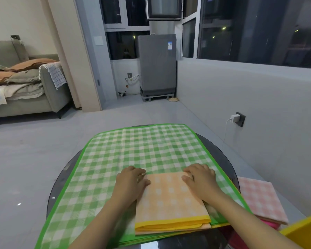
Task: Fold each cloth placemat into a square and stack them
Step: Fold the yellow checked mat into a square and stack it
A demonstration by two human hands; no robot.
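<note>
Pressing flat, fingers straight, left hand (pixel 131 180) and right hand (pixel 198 177) smooth the folded orange placemat (pixel 171 202) on the unfolded green placemat (pixel 142 150). Pink folded placemat (pixel 258 198) sits right on the bench (pixel 61 177); green one looks left to fold.

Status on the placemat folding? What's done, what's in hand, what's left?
Done: a folded pink checked placemat lies at the table's right edge, the start of a stack. In hand: the orange checked placemat is folded to roughly a square, and the left hand and right hand press its far corners flat. Left: move the orange one onto the pink, then fold the green checked placemat, which lies spread open underneath.
</note>
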